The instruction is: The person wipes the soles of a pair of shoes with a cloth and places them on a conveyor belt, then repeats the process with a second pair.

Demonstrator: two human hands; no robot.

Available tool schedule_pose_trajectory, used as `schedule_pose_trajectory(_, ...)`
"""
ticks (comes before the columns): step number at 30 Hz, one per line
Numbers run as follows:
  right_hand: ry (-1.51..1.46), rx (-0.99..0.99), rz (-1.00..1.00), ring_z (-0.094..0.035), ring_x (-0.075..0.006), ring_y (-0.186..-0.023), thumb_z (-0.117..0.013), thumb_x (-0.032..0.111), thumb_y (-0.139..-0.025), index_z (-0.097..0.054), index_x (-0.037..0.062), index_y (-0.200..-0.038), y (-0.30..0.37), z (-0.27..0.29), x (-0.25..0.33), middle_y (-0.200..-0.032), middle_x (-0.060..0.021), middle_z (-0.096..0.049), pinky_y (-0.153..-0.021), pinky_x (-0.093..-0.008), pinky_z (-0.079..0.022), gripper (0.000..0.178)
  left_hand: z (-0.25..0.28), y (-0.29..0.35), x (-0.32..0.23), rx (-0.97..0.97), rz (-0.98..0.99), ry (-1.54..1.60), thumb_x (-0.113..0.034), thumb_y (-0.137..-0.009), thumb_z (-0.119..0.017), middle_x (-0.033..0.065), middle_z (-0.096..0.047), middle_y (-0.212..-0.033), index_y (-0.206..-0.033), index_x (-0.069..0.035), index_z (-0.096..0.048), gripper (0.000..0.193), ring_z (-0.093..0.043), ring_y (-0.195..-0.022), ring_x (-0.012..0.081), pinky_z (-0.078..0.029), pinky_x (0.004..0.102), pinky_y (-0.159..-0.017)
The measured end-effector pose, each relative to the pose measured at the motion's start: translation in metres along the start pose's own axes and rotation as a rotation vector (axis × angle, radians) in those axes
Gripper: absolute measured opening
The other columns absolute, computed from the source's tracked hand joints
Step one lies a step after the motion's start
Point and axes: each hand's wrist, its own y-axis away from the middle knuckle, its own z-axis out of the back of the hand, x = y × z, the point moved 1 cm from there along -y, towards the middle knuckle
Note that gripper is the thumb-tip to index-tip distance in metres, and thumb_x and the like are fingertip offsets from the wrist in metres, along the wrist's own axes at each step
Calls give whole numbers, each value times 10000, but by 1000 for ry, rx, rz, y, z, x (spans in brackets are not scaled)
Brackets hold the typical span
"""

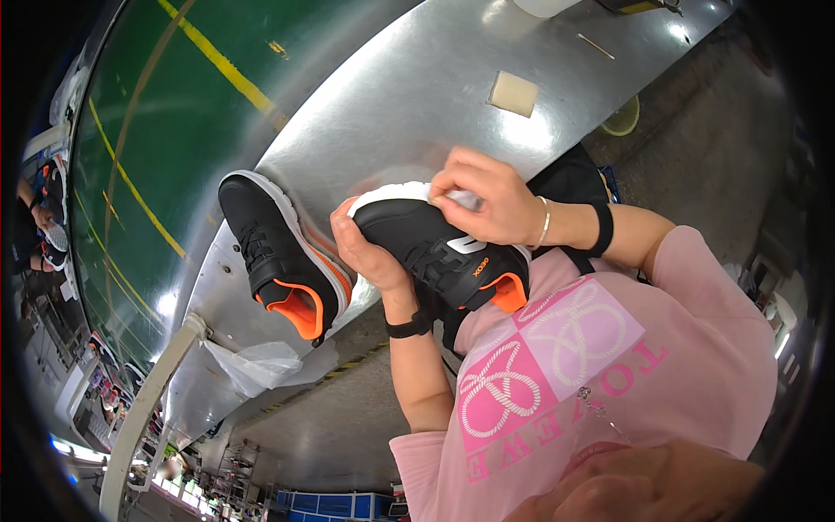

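Note:
A black sneaker (400,230) with a white sole and orange lining is tilted in front of me, its toe pointing away. My left hand (370,252) grips it along its left side, thumb near the toe. Closed in a pinch, my right hand (487,196) presses against the white sole edge at the toe's right. Something whitish shows under those fingertips; whether it is a cloth or only the sole I cannot tell. Just left of my left hand, a second black sneaker (278,252) of the same look rests on the metal table, its orange opening toward me.
The shiny metal table (391,104) curves beside a green conveyor belt (217,113) with yellow lines. On the table lie a beige block (513,94) and a thin stick (596,46). A clear plastic bag (257,364) hangs by a pale metal bar (143,409). At far left, another person's hand (41,216) is near shoes.

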Motion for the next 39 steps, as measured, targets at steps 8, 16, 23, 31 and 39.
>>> schedule_pose_trajectory(8, 74, 21, -60, -617, -195, -747, -693, -22, -821, -684, 34, -901, 13, 12, -3, -856, -66, -592, -651, -294, -484, 98, -3, -2, 6, 14, -54, -64, -418, -1071, -316, 191, -704, -1025, -1117, -1, -578, 494, -693, -906, 261, -582, 377, -814)
schedule_pose_trajectory(16, 4, -9, -8, -618, -198, -752, -698, -21, -827, -680, 28, -912, -3, 5, -1, -861, -70, -592, -663, -298, -491, 99, 0, -2, 10, 16, -91, -102, -422, -1073, -312, 169, -697, -1005, -1118, -6, -581, 497, -687, -898, 258, -578, 371, -820)
schedule_pose_trajectory(23, 22, 10, -29, -619, -216, -757, -701, 3, -831, -674, 36, -907, -1, 8, -4, -874, -71, -589, -664, -314, -498, 88, -7, -1, 3, 14, -36, -52, -422, -1071, -320, 181, -702, -1018, -1127, -3, -577, 495, -687, -900, 259, -578, 373, -820)
schedule_pose_trajectory(31, 57, 58, -64, -610, -204, -757, -700, -22, -822, -679, 25, -920, 20, 7, -12, -871, -72, -588, -672, -298, -494, 111, 8, -6, 10, 29, -82, -61, -424, -1075, -322, 191, -704, -1028, -1120, -3, -576, 494, -688, -914, 262, -575, 375, -834)
schedule_pose_trajectory(39, -1, 9, -7, -630, -228, -785, -707, 25, -839, -664, 47, -920, -2, -15, -11, -889, -70, -589, -674, -321, -509, 94, 16, -8, 16, 17, -65, -55, -431, -1075, -325, 184, -701, -1015, -1120, -3, -575, 498, -687, -918, 262, -576, 377, -830)
